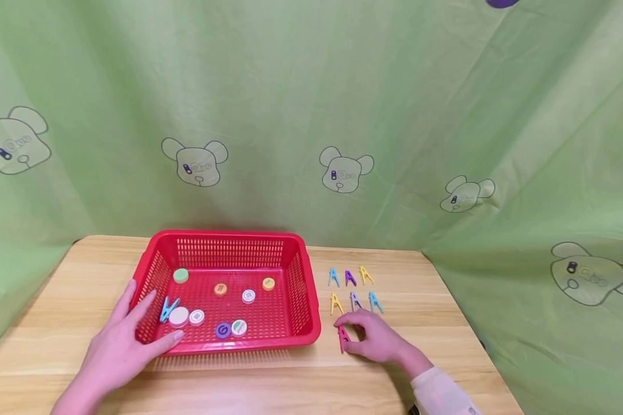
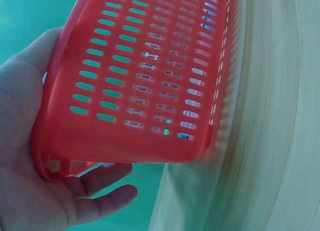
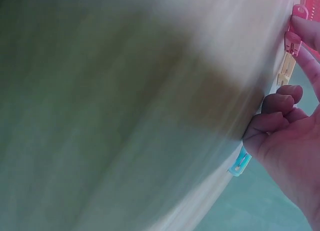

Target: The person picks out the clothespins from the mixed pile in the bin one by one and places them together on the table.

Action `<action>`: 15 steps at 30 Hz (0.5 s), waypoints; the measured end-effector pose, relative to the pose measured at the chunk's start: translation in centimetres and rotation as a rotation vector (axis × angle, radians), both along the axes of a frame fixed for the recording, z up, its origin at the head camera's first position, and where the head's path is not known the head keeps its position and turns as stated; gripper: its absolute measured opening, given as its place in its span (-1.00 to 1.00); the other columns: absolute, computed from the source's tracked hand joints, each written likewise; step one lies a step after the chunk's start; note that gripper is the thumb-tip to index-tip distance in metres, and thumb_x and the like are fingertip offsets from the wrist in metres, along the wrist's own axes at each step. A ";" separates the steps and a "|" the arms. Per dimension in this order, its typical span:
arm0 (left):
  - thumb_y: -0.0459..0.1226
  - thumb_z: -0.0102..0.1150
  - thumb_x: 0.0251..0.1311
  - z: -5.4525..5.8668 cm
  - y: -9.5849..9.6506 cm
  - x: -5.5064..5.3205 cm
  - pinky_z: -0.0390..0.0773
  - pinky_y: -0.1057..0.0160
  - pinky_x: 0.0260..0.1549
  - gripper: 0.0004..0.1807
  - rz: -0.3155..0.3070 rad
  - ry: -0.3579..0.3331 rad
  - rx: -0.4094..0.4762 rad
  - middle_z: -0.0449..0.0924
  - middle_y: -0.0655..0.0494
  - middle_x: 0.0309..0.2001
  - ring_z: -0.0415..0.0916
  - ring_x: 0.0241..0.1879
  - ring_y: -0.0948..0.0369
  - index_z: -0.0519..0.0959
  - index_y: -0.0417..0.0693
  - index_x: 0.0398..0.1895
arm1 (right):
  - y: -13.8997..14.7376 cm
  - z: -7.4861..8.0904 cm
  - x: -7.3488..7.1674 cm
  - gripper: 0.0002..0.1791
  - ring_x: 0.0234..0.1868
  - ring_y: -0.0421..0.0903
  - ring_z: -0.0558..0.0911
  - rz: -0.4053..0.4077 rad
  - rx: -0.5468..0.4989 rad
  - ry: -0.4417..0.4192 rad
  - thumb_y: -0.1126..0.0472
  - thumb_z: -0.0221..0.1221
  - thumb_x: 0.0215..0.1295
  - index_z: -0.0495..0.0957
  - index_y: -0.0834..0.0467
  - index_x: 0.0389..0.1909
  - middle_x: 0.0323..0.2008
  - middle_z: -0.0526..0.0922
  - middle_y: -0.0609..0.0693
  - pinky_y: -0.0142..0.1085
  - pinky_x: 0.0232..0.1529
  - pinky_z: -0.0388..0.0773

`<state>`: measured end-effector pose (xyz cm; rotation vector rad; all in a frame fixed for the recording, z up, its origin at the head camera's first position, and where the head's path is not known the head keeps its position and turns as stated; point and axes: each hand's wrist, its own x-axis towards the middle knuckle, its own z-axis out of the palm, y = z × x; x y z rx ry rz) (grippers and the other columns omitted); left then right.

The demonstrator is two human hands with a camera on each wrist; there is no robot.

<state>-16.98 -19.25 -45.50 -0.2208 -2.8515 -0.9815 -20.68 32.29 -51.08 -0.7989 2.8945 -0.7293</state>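
My left hand (image 1: pixel 114 346) rests on the near left corner of a red plastic basket (image 1: pixel 228 346), its fingers spread and fairly straight over the rim. In the left wrist view the thumb and fingertips lie on either side of that corner. Inside, near this hand, are a light blue clothespin (image 1: pixel 168 310) and a pale pink round cap (image 1: pixel 179 317). To the right of the basket, my right hand (image 1: pixel 376 340) pinches a pink clothespin (image 1: pixel 342 340) between thumb and forefinger, low over the wooden table. The right wrist view shows its other fingers curled in.
Two rows of clothespins lie beyond the right hand, among them a yellow one (image 1: pixel 335 304) and a purple one (image 1: pixel 350 278). More round caps are scattered in the basket, such as a green one (image 1: pixel 180 275). A green curtain (image 1: pixel 270 196) stands behind the table (image 1: pixel 249 386).
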 end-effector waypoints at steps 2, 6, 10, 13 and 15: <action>0.29 0.38 0.01 0.0 0.0 0.0 0.37 -0.50 -0.10 0.17 0.001 0.001 -0.002 -0.32 -0.22 0.58 0.15 0.29 -0.44 0.18 -0.28 0.51 | 0.0 0.0 0.0 -0.54 -0.20 -0.24 0.46 -0.001 0.001 0.002 0.02 0.44 0.14 0.63 -0.09 0.09 -0.16 0.54 -0.27 -0.22 -0.11 0.45; 0.29 0.37 0.02 0.0 0.0 0.1 0.36 -0.51 -0.10 0.18 0.001 0.000 0.000 -0.32 -0.22 0.58 0.16 0.28 -0.46 0.17 -0.28 0.51 | 0.0 0.1 0.2 -0.52 -0.17 -0.24 0.47 -0.005 -0.007 0.006 0.00 0.44 0.14 0.63 -0.08 0.11 -0.15 0.54 -0.26 -0.19 -0.08 0.46; 0.30 0.37 0.01 -0.1 0.0 0.1 0.35 -0.51 -0.09 0.19 0.002 0.002 0.002 -0.33 -0.22 0.58 0.16 0.28 -0.46 0.16 -0.29 0.52 | 0.0 0.2 0.3 -0.49 -0.12 -0.23 0.51 0.002 -0.031 0.014 0.03 0.46 0.10 0.63 -0.04 0.11 -0.11 0.57 -0.24 -0.15 -0.03 0.47; 0.29 0.37 0.01 -0.1 0.1 0.1 0.35 -0.51 -0.09 0.19 0.003 0.003 0.001 -0.33 -0.22 0.58 0.16 0.28 -0.46 0.16 -0.29 0.52 | 0.1 0.4 0.5 -0.47 -0.02 -0.20 0.54 0.001 -0.056 0.006 0.06 0.48 0.08 0.63 -0.02 0.12 -0.04 0.60 -0.20 -0.08 0.07 0.46; 0.29 0.37 0.01 0.0 0.1 0.1 0.36 -0.51 -0.09 0.19 0.003 0.003 0.001 -0.33 -0.23 0.58 0.16 0.28 -0.46 0.16 -0.29 0.52 | 0.1 0.5 0.6 -0.47 0.04 -0.16 0.54 -0.006 -0.078 -0.015 0.07 0.47 0.09 0.62 -0.01 0.12 0.01 0.61 -0.18 -0.02 0.13 0.43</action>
